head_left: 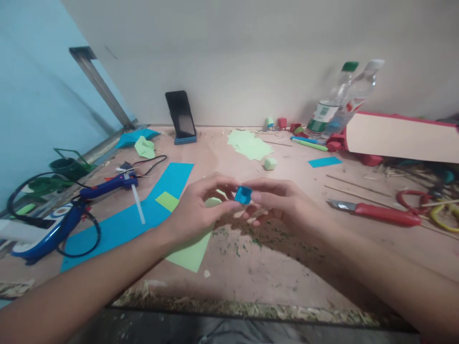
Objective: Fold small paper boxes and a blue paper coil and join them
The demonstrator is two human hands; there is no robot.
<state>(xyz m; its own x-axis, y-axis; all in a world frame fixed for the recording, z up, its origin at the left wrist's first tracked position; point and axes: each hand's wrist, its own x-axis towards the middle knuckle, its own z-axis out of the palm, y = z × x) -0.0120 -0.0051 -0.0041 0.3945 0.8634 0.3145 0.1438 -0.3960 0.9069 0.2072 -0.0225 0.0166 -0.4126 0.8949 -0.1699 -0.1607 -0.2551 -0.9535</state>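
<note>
Blue piece between both hands' fingertips

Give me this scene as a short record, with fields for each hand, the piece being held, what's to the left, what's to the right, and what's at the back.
left hand: left hand, fingers on the blue piece's left side
right hand: right hand, fingers on its right side
held piece: small blue piece, hollow-looking
left: glue gun, lying near blue paper
right: red-handled knife, blade pointing left
back: phone, upright in a stand; two bottles, green-capped and white-capped
</note>
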